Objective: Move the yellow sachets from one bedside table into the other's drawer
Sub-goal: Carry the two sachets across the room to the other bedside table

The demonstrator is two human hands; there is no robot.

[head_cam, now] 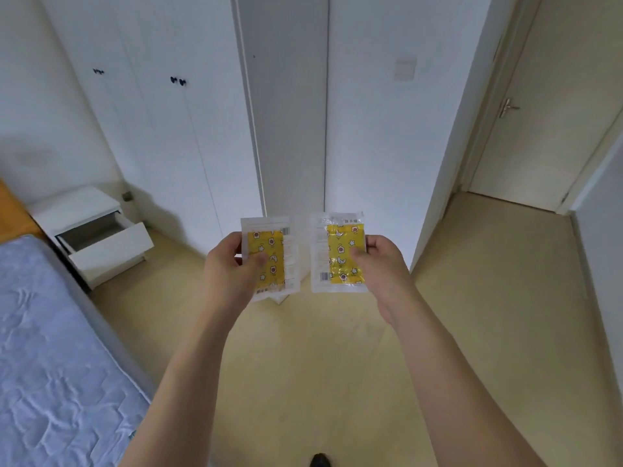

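Note:
I hold two yellow sachets out in front of me at chest height, above the floor. My left hand is shut on the left yellow sachet, thumb across its face. My right hand grips the right yellow sachet by its right edge. Both are clear packets with a yellow patterned panel. A white bedside table stands at the left beside the bed, its top drawer pulled open and apparently empty inside.
A bed with a grey-blue mattress fills the lower left. White wardrobe doors line the far wall. A closed door stands at the right. Beige floor lies between me and the table.

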